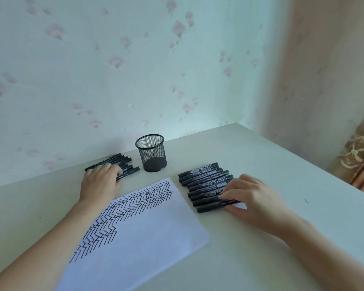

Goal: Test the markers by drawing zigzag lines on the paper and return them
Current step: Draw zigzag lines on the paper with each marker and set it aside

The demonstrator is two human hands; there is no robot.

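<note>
Between tests: the left hand [102, 181] lies flat on the far marker pile [114, 163], while the right hand [247, 196] fingers a marker in the near row [206, 185] beside the zigzagged paper [147, 223]; its grip looks loose, so it probably needs a firm pinch next.

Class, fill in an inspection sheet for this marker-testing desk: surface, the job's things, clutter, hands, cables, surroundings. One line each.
Surface: pale desk, set against the wall.
Job's things: white paper with rows of black zigzags along its far and left part; left group of markers lying flat by the wall; right group of markers lying side by side, right of the paper.
Clutter: black mesh pen cup, upright between the two groups; no markers visible inside.
Hands: left hand rests on the left group; right hand has its fingers on the nearest markers of the right group.
Cables: nothing seen.
Surroundings: floral wallpaper; patterned curtain at right.
</note>
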